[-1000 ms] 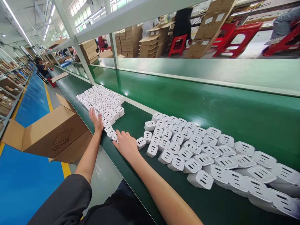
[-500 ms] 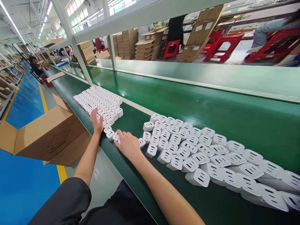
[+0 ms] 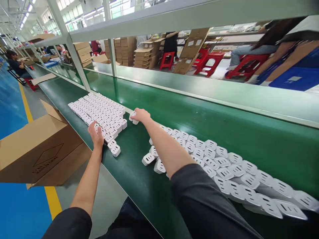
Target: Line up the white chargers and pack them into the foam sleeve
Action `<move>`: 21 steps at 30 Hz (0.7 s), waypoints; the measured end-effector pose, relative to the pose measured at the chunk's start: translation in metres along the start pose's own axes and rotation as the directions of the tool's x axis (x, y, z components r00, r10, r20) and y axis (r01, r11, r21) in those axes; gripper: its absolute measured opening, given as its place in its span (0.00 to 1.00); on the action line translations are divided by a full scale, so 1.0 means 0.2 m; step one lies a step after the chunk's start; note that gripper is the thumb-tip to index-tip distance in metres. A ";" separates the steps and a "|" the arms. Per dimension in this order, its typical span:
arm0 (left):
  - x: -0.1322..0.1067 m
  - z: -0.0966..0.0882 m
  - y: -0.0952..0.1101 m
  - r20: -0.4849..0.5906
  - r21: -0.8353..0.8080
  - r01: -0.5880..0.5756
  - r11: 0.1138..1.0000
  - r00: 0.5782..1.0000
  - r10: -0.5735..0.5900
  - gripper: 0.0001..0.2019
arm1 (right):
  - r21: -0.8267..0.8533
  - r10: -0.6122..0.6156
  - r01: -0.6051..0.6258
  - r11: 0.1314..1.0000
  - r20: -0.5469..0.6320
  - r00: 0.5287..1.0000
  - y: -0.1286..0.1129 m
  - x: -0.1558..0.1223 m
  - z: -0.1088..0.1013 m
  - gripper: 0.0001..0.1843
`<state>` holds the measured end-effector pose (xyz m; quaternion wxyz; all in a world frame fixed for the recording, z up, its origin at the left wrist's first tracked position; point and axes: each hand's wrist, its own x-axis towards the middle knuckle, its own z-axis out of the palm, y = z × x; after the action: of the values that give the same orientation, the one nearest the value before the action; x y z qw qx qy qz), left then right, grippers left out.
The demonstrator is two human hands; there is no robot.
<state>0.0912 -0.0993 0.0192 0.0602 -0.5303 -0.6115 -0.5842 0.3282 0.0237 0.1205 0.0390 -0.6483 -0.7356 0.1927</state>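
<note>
Since the earlier frame, the right hand (image 3: pixel 141 115) has shifted from the near edge of the green surface (image 3: pixel 132 176) to its far side, where thumb and fingers are closed on a small group of white slotted blocks (image 3: pixel 133 115), held just beside the pale rail (image 3: pixel 157 123). Left hand (image 3: pixel 96 135) is partly open, fingers and thumb parted and curved at the near side of the packed array (image 3: pixel 99 108); whether it grips any unit cannot be told. Looser units (image 3: pixel 211 154) stand to the right, partly hidden by the right arm, and an open carton (image 3: pixel 47 149) is positioned beside the surface at left.
</note>
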 end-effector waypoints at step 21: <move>-0.01 0.02 -0.06 -0.041 0.017 0.051 0.999 0.998 -0.050 0.25 | 0.580 -0.087 -0.095 0.809 0.279 0.956 -0.05 0.16 0.09 0.18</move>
<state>0.0843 -0.0941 0.0092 0.0625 -0.5024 -0.6285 -0.5905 0.3086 0.0500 0.1012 0.1279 -0.5702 -0.6360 0.5040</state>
